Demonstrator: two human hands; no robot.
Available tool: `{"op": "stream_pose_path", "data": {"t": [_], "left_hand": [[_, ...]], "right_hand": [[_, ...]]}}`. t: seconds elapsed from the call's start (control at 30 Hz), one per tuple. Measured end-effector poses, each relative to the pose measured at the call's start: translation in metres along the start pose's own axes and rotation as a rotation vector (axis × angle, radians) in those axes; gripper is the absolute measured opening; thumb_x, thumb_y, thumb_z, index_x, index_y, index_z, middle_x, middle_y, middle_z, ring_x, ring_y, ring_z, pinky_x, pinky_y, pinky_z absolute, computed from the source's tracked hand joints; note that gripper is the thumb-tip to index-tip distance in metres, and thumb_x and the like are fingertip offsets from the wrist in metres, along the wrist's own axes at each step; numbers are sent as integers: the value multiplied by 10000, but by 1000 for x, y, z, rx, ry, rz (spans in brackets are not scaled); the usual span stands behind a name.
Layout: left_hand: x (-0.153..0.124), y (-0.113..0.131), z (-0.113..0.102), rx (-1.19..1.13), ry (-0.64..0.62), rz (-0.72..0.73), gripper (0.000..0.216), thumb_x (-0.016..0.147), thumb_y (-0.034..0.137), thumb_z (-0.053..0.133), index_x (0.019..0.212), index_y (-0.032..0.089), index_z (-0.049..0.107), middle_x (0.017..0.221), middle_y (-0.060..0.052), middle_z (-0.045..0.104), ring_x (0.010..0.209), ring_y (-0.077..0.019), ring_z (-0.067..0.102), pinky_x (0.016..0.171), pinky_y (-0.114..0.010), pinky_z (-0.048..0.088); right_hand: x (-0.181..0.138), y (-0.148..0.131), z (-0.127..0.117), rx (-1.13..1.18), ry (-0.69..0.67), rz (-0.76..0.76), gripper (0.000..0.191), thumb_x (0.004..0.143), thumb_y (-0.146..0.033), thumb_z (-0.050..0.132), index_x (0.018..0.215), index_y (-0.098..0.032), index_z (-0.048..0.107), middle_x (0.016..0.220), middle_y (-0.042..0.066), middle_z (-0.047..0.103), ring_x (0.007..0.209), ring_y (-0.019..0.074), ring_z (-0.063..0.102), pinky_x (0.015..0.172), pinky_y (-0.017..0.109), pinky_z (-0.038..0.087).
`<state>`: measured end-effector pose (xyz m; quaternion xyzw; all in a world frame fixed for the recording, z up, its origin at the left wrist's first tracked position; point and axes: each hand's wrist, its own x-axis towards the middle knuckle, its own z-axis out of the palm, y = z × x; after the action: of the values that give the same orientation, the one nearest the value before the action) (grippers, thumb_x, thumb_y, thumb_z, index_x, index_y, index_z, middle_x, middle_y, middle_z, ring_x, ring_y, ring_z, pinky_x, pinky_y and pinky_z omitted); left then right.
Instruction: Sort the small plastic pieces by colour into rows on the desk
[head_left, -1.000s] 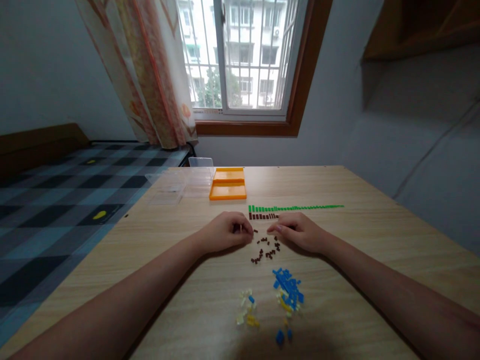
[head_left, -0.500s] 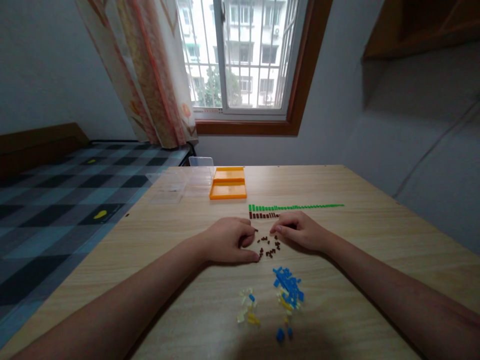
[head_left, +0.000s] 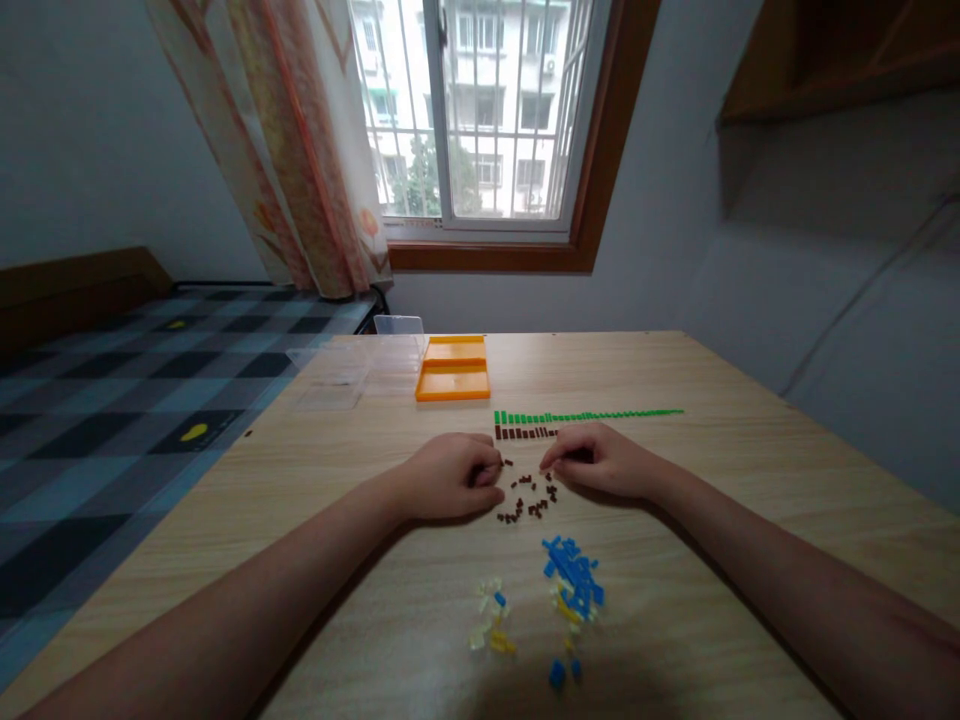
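Small brown building bricks (head_left: pixel 535 510) lie in a loose ring on the wooden table (head_left: pixel 360 620). My left hand (head_left: pixel 450 478) rests at the ring's left, fingers curled, thumb apart from them; nothing shows in its grip. Its index fingertip is close to one loose brown brick (head_left: pixel 508 463). At the ring's far right is my right hand (head_left: pixel 604 462), fingers bent and tips down at the table; whatever is between them is too small to make out. Beyond the hands runs a row of brown bricks (head_left: pixel 517 433), partly covered by my right hand, with a green row (head_left: pixel 555 417) behind it.
A heap of blue bricks (head_left: pixel 574 575) lies nearer me, with yellow (head_left: pixel 501 643) and pale bricks (head_left: pixel 478 636) around it. An orange tray (head_left: pixel 453 397) and clear plastic boxes (head_left: pixel 330 385) stand at the back left. A checked bed (head_left: pixel 112 400) adjoins the table.
My left hand has drawn back slightly to the left, its thumb pulling in and uncovering several brown bricks. The right hand has stayed nearly in place at the ring.
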<state>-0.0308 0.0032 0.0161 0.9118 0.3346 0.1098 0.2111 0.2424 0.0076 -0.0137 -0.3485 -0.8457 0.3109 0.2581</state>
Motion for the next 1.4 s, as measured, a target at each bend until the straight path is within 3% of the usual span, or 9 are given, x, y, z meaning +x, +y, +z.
{"op": "stream_pose_path", "data": {"t": [0.1, 0.23, 0.4, 0.5, 0.83, 1.07, 1.2, 1.4], "left_hand": [[0, -3, 2, -11, 59, -1, 228, 728, 187, 676, 640, 177, 466, 706, 33, 501, 631, -114, 444, 582, -240, 320], [-1, -5, 4, -29, 102, 13, 61, 769, 199, 683, 827, 181, 678, 818, 4, 587, 684, -124, 525, 620, -236, 384], [-2, -4, 7, 32, 102, 78, 301, 876, 230, 628, 1157, 233, 736, 956, -37, 622, 765, -140, 599, 699, -257, 454], [-3, -2, 10, 115, 99, 127, 338, 932, 221, 563, 1229, 268, 718, 971, -49, 618, 822, -160, 614, 723, -267, 462], [-2, -2, 12, 66, 101, 145, 265, 947, 251, 592, 1135, 298, 772, 923, -37, 639, 803, -148, 621, 704, -252, 461], [4, -14, 15, -65, 422, -79, 269, 874, 88, 559, 959, 189, 792, 822, -37, 626, 708, -134, 584, 698, -266, 468], [6, -16, 18, -27, 441, -131, 291, 812, 43, 552, 875, 194, 793, 797, -31, 624, 722, -144, 588, 704, -273, 469], [6, -15, 18, -6, 437, -135, 283, 808, 56, 548, 880, 185, 789, 811, -37, 623, 729, -153, 592, 697, -278, 470]], "right_hand": [[0, 0, -1, -100, 5, -34, 246, 813, -138, 600, 926, -190, 813, 757, 36, 666, 673, 137, 587, 630, 256, 417], [-1, -3, -4, -169, -15, -54, 232, 814, -126, 629, 927, -194, 820, 776, 40, 665, 700, 137, 604, 646, 252, 425], [-1, -6, -6, -160, -53, -96, 196, 842, -149, 652, 921, -206, 822, 753, 38, 689, 721, 147, 615, 659, 252, 433], [-1, -6, -4, -148, -54, -109, 181, 852, -166, 660, 918, -210, 824, 750, 35, 699, 711, 143, 620, 655, 248, 432], [-3, -7, 1, -139, -57, -126, 163, 885, -252, 671, 920, -211, 824, 721, 30, 683, 663, 134, 603, 629, 243, 416], [-4, -7, 14, -295, 73, -98, 336, 921, -145, 543, 1151, -252, 764, 852, 39, 686, 782, 160, 603, 707, 271, 421], [0, -11, 20, -428, 38, -139, 383, 976, -192, 503, 1285, -305, 697, 896, 42, 629, 810, 164, 580, 719, 274, 408], [5, -15, 20, -485, 9, -147, 344, 981, -212, 528, 1247, -316, 720, 907, 39, 606, 783, 152, 568, 706, 266, 401]]}}
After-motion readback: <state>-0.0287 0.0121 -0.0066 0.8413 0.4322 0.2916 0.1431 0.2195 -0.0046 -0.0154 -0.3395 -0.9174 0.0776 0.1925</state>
